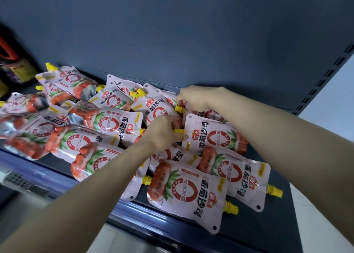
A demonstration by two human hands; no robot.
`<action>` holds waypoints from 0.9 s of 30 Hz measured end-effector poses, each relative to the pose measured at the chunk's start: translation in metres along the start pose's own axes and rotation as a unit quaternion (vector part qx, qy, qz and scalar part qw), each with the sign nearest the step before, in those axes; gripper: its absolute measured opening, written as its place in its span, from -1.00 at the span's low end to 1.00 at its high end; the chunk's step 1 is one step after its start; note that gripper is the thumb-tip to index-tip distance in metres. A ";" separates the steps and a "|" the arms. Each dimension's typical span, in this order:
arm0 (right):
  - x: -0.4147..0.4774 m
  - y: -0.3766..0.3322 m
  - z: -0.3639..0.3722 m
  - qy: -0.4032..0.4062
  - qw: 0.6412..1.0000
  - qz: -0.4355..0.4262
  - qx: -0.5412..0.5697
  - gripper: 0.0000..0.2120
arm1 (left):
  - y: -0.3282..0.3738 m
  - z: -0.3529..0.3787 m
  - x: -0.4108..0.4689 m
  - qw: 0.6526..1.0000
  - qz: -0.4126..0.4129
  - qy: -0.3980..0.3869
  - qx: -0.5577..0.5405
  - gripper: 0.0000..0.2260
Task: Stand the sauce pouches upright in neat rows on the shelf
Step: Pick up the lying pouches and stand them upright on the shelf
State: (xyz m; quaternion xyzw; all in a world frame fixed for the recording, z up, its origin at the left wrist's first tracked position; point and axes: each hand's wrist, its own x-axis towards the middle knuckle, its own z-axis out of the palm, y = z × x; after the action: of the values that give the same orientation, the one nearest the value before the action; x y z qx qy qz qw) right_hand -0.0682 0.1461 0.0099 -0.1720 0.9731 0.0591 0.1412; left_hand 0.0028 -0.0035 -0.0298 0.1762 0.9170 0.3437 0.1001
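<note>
Several pink tomato-sauce pouches with yellow spouts lie in a loose heap across the dark shelf (268, 231). My left hand (164, 132) grips the yellow spout end of one pouch (212, 136) lying on its side at the middle right. My right hand (193, 97) reaches further back and pinches the yellow spout of another pouch (210, 114) close to the back panel. Two pouches (189, 193) lie flat near the front edge on the right. More pouches (72, 143) are piled at the left.
The blue back panel (172, 42) rises behind the heap. A perforated upright (323, 80) bounds the shelf at the right. The shelf's front lip (138, 216) runs below my arms. Other packaged goods (17, 71) sit at the far left.
</note>
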 end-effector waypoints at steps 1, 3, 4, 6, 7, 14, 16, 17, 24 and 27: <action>0.000 -0.001 0.000 -0.003 1.000 -0.005 -0.008 -0.68 | 0.000 0.000 0.000 1.000 0.000 0.001 -0.002 -0.76; -0.001 -0.003 -0.001 -0.015 0.999 -0.005 -0.031 -0.89 | 0.000 0.001 0.001 1.000 0.000 0.001 -0.005 -0.76; -0.002 -0.003 -0.002 -0.017 0.999 -0.002 -0.037 -0.89 | -0.001 0.001 0.001 1.000 0.001 0.000 -0.003 -0.75; -0.009 -0.002 -0.004 -0.019 0.999 -0.002 -0.038 -0.70 | -0.002 0.002 0.001 1.000 0.001 0.000 -0.001 -0.75; -0.014 -0.001 -0.006 -0.015 0.999 0.001 -0.039 -0.69 | -0.002 0.002 0.002 1.000 0.002 0.003 -0.004 -0.77; -0.069 0.030 -0.026 0.047 0.990 0.122 -0.048 -0.87 | 0.031 0.002 0.013 0.995 0.048 0.043 -0.075 -0.82; -0.089 0.042 -0.027 0.081 0.982 0.161 -0.057 -0.85 | 0.050 0.003 0.018 0.989 0.076 0.044 -0.119 -0.82; -0.098 0.049 -0.026 0.096 0.977 0.179 -0.058 -0.85 | 0.059 0.004 0.020 0.985 0.093 0.045 -0.135 -0.78; -0.149 0.086 -0.002 0.189 0.933 0.304 -0.019 -0.81 | 0.106 0.017 0.030 0.969 0.178 0.009 -0.169 -0.73; -0.158 0.090 0.003 0.203 0.926 0.318 0.025 -0.90 | 0.111 0.024 0.031 0.970 0.187 -0.037 -0.148 -0.79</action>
State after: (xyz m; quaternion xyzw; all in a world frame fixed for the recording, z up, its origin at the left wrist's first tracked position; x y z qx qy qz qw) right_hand 0.0435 0.2812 0.0598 0.1414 0.9858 0.0401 -0.0809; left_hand 0.0096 0.1008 0.0239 0.3406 0.8024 0.4812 0.0925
